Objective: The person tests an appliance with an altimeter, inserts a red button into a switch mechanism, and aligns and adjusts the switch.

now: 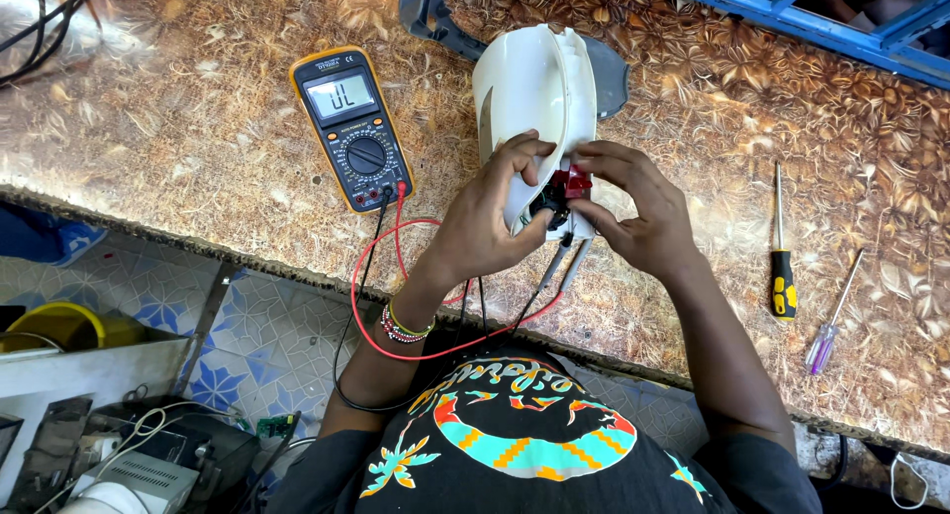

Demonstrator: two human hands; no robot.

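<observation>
At about nine o'clock from the middle of the picture, below the worktop's edge, a yellow tub (61,326) sits on the floor side, and at seven o'clock lies a heap of grey electrical parts (129,465) with loose wires. On the patterned worktop (198,148), at about eleven o'clock, a yellow-edged multimeter (352,128) lies flat with its screen lit. A red lead (368,321) and a black lead (348,316) leave its lower end, loop down past the worktop's edge and curve back up toward the hands.

Just right of the meter, at twelve o'clock, a white plastic casing (529,93) lies on the worktop, its far end on a grey flat piece (614,74). The left hand (485,217) wraps the near end of the casing from the left, fingers curled tight on its side, beaded bands on the wrist. The right hand (638,212) comes in from the right, its fingertips pinched narrowly on a small red part (572,185) set in the casing's near end. Two probes (559,262) stick out below the hands, touching the casing's underside; which fingers hold them I cannot tell.

At three o'clock, well apart from the hands, a yellow-and-black screwdriver (782,267) lies upright in the picture, and just beside it a thin purple-handled screwdriver (829,321) lies tilted. A blue frame (821,24) runs across the top at one o'clock
</observation>
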